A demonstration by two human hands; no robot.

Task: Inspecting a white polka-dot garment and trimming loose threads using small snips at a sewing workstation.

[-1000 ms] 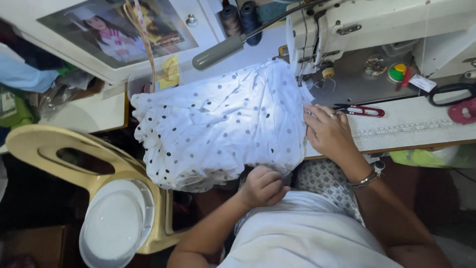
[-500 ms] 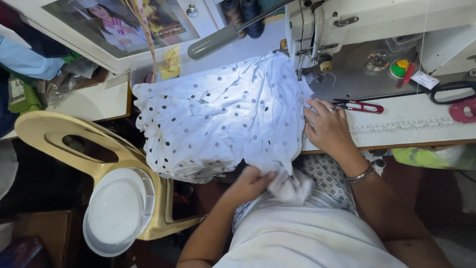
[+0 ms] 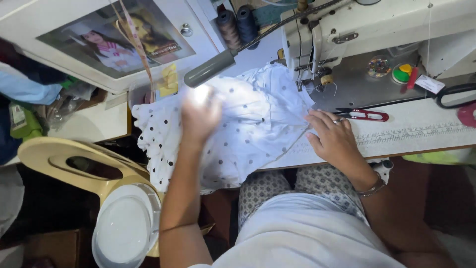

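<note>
**Both hands on the spotted cloth at the sewing machine**

Here we are looking straight down on the white surface (image 3: 426, 131), and the white fabric with dark dots (image 3: 238, 139) is spread across its left part, one end tucked up under the needle area of the sewing machine (image 3: 377, 30), the rest spilling off the front edge toward the person's lap. The left hand (image 3: 199, 113) is over the middle of the cloth, caught under the bright lamp and badly blurred, so whether it is gripping or lying flat I cannot tell. The right hand (image 3: 333, 138) is clear: laid flat, fingers spread a little, holding nothing, fingertips pressing the fabric's right edge just below the needle. A ring shows on one finger and a bracelet (image 3: 373, 187) sits at the wrist.

Just beside that right hand, near the fingertips, lie red-handled thread snips (image 3: 364, 115) on the machine bed. Farther right, black-handled scissors (image 3: 456, 94) rest at the frame's edge. Two dark thread cones (image 3: 237, 24) stand behind the cloth, and a grey lamp head (image 3: 210, 69) leans over it. Off to the left, well apart, a cream plastic chair (image 3: 69, 161) carries a white round lid (image 3: 124, 228).
</note>
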